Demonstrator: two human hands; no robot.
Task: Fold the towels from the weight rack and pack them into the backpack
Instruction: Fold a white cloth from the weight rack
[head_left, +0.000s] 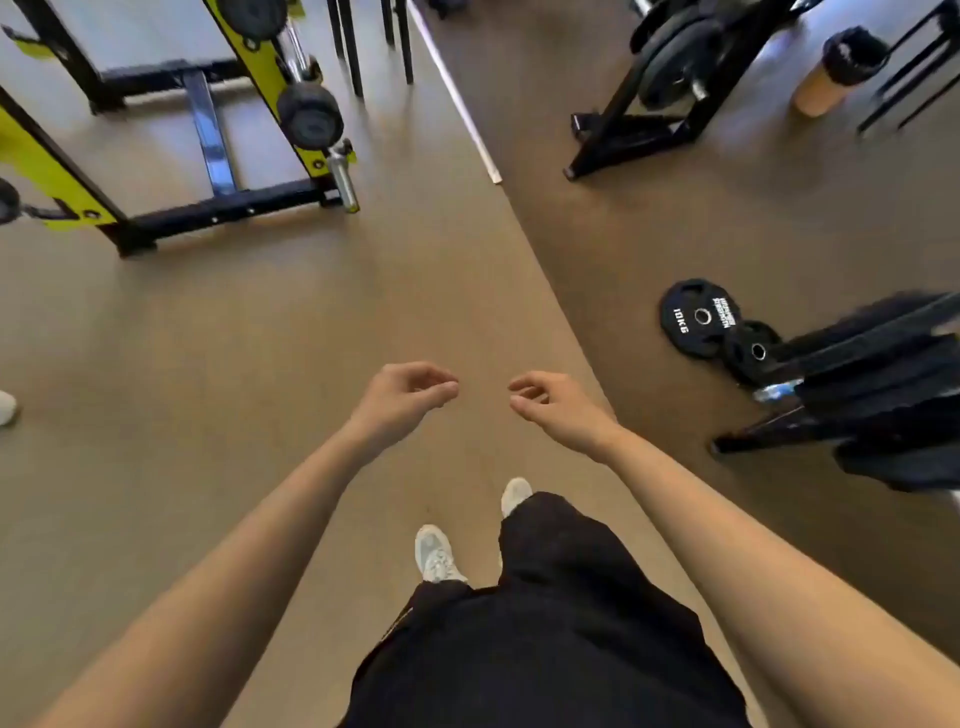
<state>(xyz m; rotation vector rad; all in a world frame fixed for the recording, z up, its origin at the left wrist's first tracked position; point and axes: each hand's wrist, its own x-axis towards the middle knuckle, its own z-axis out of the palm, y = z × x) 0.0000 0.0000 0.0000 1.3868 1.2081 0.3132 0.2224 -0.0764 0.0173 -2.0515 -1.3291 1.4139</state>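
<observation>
My left hand (405, 394) and my right hand (551, 406) hang side by side over the tan floor in front of me. Their fingers are loosely curled and neither holds anything. At the right edge stands a low black rack (769, 431) with dark, blurred cloth (893, 395) draped over it, which may be towels. It is well right of my right hand. No backpack is in view.
Two black weight plates (698, 317) lie beside that rack. A plate tree (670, 73) stands at the back right, with a brown and black cylinder (836, 73) near it. A yellow and black power rack (291, 119) fills the back left. Someone's white shoe (6, 408) shows at the left edge.
</observation>
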